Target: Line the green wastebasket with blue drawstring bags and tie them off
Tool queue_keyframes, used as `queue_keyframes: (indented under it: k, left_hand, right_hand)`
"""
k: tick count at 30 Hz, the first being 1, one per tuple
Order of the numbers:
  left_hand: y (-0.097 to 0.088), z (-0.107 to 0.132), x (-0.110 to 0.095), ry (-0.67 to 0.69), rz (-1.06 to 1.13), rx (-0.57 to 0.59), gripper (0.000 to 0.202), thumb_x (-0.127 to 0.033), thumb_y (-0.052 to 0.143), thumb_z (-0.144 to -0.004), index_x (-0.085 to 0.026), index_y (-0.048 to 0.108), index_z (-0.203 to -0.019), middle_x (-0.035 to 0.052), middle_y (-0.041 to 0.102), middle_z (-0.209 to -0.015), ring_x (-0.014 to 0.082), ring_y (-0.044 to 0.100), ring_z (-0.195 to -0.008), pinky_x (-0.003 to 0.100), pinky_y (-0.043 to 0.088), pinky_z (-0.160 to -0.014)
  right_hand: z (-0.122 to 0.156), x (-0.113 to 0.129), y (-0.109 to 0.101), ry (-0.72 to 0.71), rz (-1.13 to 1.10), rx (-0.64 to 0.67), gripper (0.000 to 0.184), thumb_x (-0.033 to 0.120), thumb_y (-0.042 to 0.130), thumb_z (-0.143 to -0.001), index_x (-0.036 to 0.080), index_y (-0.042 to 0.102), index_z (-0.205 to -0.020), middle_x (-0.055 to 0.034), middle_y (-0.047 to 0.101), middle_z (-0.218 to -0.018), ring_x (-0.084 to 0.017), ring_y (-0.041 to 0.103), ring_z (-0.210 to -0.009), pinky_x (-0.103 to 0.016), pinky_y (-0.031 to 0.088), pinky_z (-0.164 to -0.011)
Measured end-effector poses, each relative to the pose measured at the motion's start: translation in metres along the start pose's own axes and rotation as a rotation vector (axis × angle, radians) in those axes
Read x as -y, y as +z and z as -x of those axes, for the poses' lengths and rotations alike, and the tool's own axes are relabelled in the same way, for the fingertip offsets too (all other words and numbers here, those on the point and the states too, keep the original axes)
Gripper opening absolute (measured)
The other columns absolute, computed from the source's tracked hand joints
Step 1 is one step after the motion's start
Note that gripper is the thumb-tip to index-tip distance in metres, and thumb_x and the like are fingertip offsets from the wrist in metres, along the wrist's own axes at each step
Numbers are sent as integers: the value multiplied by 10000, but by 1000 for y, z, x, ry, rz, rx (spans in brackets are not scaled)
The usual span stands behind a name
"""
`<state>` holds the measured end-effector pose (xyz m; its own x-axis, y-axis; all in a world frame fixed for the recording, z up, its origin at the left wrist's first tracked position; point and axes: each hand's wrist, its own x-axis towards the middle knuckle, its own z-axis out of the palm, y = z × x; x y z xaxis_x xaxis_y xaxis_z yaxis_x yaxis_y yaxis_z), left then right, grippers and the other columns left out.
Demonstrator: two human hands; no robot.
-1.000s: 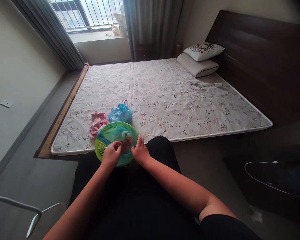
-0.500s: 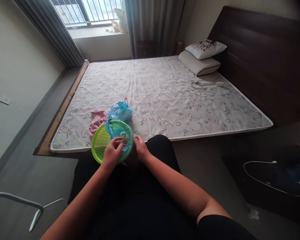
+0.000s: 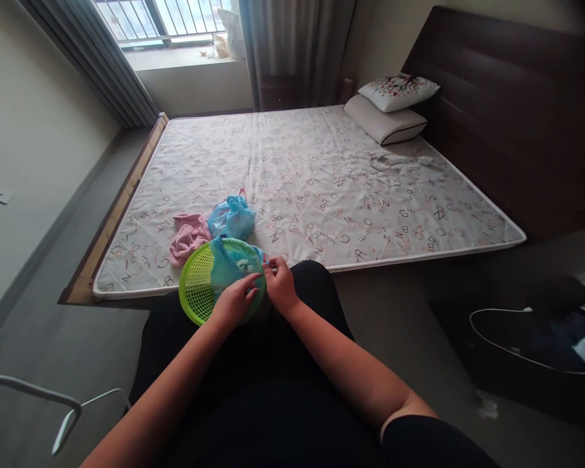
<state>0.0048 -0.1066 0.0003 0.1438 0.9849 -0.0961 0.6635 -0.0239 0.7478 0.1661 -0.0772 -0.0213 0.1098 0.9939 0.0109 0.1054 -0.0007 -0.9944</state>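
A round lime-green plastic mesh basket (image 3: pixel 197 286) tilts on my lap at the mattress's near edge. A thin blue plastic bag (image 3: pixel 236 265) covers its right half, and the basket's far rim shows above it. My left hand (image 3: pixel 234 302) presses its fingers onto the bag. My right hand (image 3: pixel 281 284) pinches the bag's edge at the basket's right rim. Beyond the basket, a knotted blue plastic bag (image 3: pixel 231 218) lies on the mattress next to a crumpled pink towel (image 3: pixel 189 237). Whatever lies under the blue plastic is hidden.
A white mattress (image 3: pixel 322 182) with printed letters lies on a wooden bed frame (image 3: pixel 121 208). Two pillows (image 3: pixel 385 119) and a white cable (image 3: pixel 383 162) lie at its far right. A metal chair frame (image 3: pixel 34 387) shows lower left.
My left hand has moved right, closer to my right hand. The blue plastic now spreads further over the basket, and more of the green mesh shows on the left.
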Motion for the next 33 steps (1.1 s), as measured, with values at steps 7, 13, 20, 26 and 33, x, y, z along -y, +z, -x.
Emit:
queue_keyframes:
  k: [7,13,20,26,33]
  left_hand:
    - [-4,-7,-16,-111,273,-184,292,-422,638,-929,-197,747,-1082,57,714,-825,197,630,-634,313,523,-626]
    - [-16,-11,-43,-211,489,-179,419,-586,782,-808,-204,646,-914,-3,612,-656,150,544,-532,268,431,-506]
    - [-38,-11,-31,-322,645,-198,550,-646,881,-651,-169,683,-840,8,631,-703,136,545,-598,258,450,-585]
    - [-90,2,-28,-235,135,-150,446,-620,818,-735,-180,770,-794,40,677,-695,193,575,-666,277,413,-616]
    - [-150,18,-17,-303,334,-164,471,-594,914,-655,-181,749,-810,33,700,-738,205,615,-726,270,496,-651]
  right_hand:
    - [5,7,-4,-100,-65,120,169,397,597,-956,247,605,-1034,-41,688,-1016,-223,674,-996,-373,563,-913]
    - [6,17,-2,-366,75,209,75,297,617,-951,257,679,-963,-53,723,-1044,-242,616,-1148,-460,449,-1148]
    - [3,6,-5,-105,-59,89,247,469,560,-985,231,622,-1007,-52,674,-1017,-212,652,-973,-370,549,-915]
    - [-13,-2,-8,53,145,104,304,471,694,-846,234,574,-994,9,617,-894,-150,563,-707,-306,498,-737]
    - [-28,-1,-13,328,159,368,157,304,622,-830,241,505,-746,37,562,-594,-159,548,-517,-285,446,-543]
